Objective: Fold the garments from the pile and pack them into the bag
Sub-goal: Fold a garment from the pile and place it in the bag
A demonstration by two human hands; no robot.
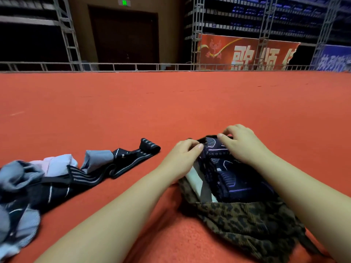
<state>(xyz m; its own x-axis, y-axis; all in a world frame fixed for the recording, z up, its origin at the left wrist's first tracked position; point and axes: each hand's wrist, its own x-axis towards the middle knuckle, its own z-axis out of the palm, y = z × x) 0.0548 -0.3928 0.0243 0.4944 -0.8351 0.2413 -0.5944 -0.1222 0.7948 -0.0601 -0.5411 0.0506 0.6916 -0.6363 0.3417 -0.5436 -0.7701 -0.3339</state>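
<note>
Both my left hand (183, 154) and right hand (240, 144) pinch the soft, light patterned garment (222, 168) by its far edge over the leopard-print bag (247, 224).

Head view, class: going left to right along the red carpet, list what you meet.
Pile of garments → loose striped dark garment → left hand → right hand, both hands on the dark patterned garment in the leopard-print bag.
</note>
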